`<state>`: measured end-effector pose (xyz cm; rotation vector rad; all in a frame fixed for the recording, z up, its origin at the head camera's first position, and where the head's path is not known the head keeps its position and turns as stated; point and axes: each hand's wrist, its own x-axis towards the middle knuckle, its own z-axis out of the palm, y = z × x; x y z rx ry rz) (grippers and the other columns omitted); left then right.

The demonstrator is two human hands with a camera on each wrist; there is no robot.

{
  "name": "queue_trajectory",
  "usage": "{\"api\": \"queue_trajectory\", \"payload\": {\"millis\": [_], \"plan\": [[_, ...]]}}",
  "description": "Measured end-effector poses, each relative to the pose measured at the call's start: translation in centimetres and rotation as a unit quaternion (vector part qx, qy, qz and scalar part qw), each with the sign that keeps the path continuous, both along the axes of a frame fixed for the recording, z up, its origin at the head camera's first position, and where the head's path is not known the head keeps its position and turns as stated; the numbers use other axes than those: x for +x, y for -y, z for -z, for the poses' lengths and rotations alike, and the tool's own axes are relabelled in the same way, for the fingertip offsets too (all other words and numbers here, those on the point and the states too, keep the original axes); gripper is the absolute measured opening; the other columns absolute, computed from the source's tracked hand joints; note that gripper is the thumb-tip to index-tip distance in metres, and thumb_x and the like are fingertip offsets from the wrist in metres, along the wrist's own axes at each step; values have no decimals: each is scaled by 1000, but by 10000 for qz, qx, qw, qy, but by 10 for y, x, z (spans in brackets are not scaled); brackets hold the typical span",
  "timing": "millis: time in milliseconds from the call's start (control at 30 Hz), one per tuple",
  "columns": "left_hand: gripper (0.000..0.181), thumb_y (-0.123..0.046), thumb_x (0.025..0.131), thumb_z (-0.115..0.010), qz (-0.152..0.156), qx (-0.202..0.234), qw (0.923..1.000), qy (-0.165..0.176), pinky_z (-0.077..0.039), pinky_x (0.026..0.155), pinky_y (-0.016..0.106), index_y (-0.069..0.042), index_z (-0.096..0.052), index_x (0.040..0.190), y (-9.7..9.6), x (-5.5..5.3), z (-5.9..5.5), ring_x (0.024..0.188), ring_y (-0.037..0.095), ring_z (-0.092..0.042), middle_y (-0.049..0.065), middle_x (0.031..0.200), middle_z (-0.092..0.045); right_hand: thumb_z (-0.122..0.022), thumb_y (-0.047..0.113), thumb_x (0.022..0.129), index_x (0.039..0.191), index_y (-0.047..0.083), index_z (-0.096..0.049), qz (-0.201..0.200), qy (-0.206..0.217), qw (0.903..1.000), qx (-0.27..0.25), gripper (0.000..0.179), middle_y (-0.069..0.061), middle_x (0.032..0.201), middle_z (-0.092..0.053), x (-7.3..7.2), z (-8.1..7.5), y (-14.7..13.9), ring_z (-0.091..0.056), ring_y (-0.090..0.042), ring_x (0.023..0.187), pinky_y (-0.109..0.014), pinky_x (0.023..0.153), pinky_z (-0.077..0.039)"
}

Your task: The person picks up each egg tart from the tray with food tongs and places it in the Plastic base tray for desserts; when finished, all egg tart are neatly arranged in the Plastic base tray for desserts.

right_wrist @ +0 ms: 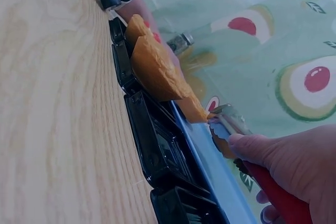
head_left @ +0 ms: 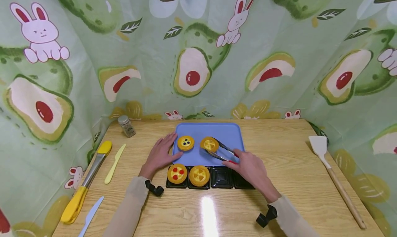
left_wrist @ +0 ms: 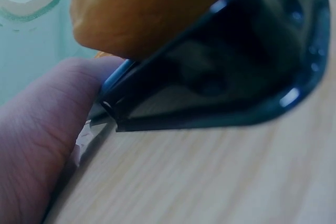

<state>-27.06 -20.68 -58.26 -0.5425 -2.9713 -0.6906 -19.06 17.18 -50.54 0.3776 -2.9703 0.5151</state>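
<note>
My right hand (head_left: 250, 166) grips the red handles of metal tongs (head_left: 221, 156), whose dark-edged tips stand on either side of an egg tart (head_left: 210, 145) with pale wedge topping, over the blue tray (head_left: 214, 129). Another tart (head_left: 185, 143), dotted with dark berries, sits at the tray's left. At the left edge of the tray lies my left hand (head_left: 161, 152), fingers stretched out and thumb over the rim. In front is a row of black square cups (head_left: 221, 177); its left two bear a red-dotted tart (head_left: 177, 174) and a wedge-topped tart (head_left: 199, 176). My right hand hides part of the rightmost cup.
On the left are a spice jar (head_left: 126, 126), yellow-tipped tongs (head_left: 88, 180), a yellow knife (head_left: 115, 164) and a blue knife (head_left: 91, 216). A white spatula with a wooden handle (head_left: 339, 185) lies at the right edge. Patterned cloth (head_left: 149, 57) hangs around the table.
</note>
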Motion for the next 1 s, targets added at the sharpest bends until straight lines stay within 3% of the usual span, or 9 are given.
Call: {"api": "queue_trajectory", "payload": {"millis": [133,300,400,567,800,933,1000], "plan": [[101,-79,92,-55,9,-5,10000,-33,-11,130,50,-22,-23,168,0,0,-1,161,23,-17,-4,174,-22,-75,67,86,115,10,-71,72,87,9999,-31,65,5,63,-33,6,-2,-4,-43,-15,52,-28,43,-26],[99,-77,92,-56,40,18,9999,-97,-12,130,52,-20,-25,168,0,1,-4,160,25,-19,-3,173,-22,-75,67,86,96,14,-64,35,26,9999,-157,55,5,64,-33,14,-5,-10,-40,-14,52,-29,45,-25],[100,-77,92,-56,47,14,9999,-96,-12,130,51,-20,-25,168,0,2,-5,160,24,-20,-3,173,-22,-75,67,86,92,16,-62,17,-35,9998,-179,54,6,63,-33,21,-8,-12,-38,-13,50,-29,44,-24],[99,-77,92,-55,35,-26,10000,-54,-12,130,50,-20,-25,168,1,2,-6,160,23,-19,-3,173,-22,-73,70,85,104,15,-68,86,89,9998,-171,59,7,61,-36,35,-11,-15,-38,-12,49,-28,43,-26],[99,-77,93,-55,46,-10,10000,-63,-12,130,50,-20,-24,168,1,2,-4,160,24,-19,-2,173,-22,-76,68,83,103,16,-70,229,112,9994,-223,56,7,60,-33,51,-12,-18,-36,-12,50,-28,45,-26],[100,-78,92,-54,48,-3,10000,-72,-13,130,51,-20,-24,168,0,2,-3,160,24,-20,-2,173,-22,-78,68,82,122,16,-75,353,284,9988,-196,66,7,59,-33,63,-13,-23,-33,-11,51,-28,46,-24],[100,-78,92,-54,43,-6,10000,-69,-13,130,51,-20,-24,168,0,2,-3,160,24,-19,-3,173,-22,-78,68,81,122,17,-76,373,337,9986,-183,65,8,59,-35,69,-13,-26,-34,-10,52,-27,46,-24]]}}
